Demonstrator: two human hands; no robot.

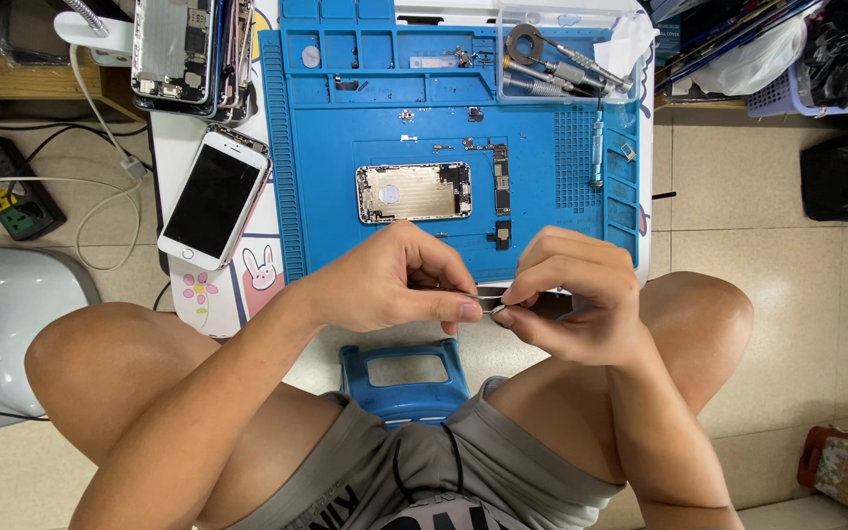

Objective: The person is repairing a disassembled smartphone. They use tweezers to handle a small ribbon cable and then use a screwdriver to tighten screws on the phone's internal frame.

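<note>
My left hand (395, 285) and my right hand (571, 299) meet just off the near edge of a blue repair mat (336, 206). The left hand grips thin metal tweezers (478, 293). The fingertips of the right hand pinch a tiny pale part (499, 310) at the tweezer tips. An opened gold phone housing (412, 191) lies flat in the middle of the mat, beyond both hands. A narrow dark circuit board (502, 184) lies just right of the housing.
A white phone (214, 196) lies left of the mat. A screwdriver (598, 147) rests on the mat's right side, a clear tray of tools (556, 59) behind it. Stacked phone frames (188, 49) sit at back left, a power strip (2, 186) on the floor, a blue stool (406, 378) between my knees.
</note>
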